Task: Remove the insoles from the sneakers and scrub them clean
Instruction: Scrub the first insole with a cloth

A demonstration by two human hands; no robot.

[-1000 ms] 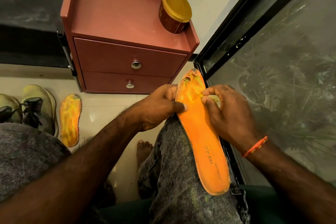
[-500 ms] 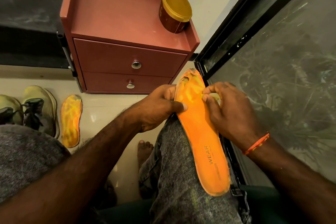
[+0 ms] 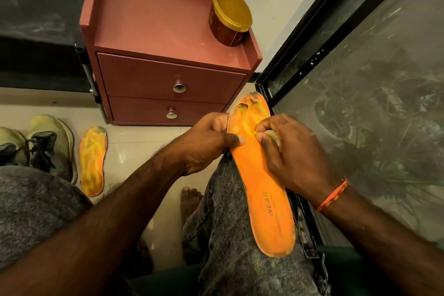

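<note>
Head view, insole (image 3: 262, 182) between both hands' fingers (image 3: 236, 139)

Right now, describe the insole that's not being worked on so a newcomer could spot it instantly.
Start at the reddish two-drawer cabinet against the wall. On the pale floor to its lower left lies an orange insole, flat, just right of a pair of yellowish sneakers. Unlike the insole on the knee, gripped by the left hand and right hand, nothing touches it, and yellow streaks cover it.
</note>
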